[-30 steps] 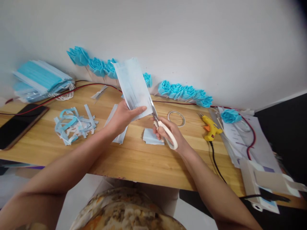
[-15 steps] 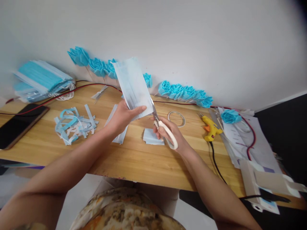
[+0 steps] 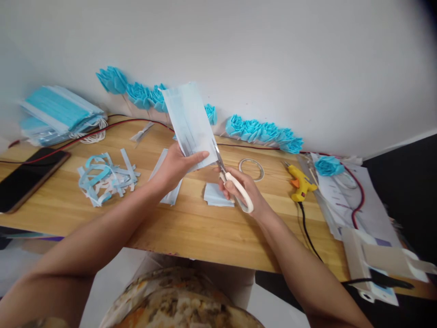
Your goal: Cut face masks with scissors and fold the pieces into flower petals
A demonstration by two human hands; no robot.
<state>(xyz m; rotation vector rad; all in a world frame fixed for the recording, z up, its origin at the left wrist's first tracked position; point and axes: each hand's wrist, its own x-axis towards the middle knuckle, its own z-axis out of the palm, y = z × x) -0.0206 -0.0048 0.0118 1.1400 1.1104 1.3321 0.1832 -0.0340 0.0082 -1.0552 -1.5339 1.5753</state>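
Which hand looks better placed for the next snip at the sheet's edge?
Likely the right hand: it holds the scissors at the edge of the sheet, while the left hand is busy gripping that sheet.

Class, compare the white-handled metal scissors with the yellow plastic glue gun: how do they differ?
The white-handled metal scissors are in the right hand's grip; the yellow plastic glue gun lies on the brown wooden table. The scissors show silvery blades; the glue gun has an orange trigger and black cord. Both are hand tools.
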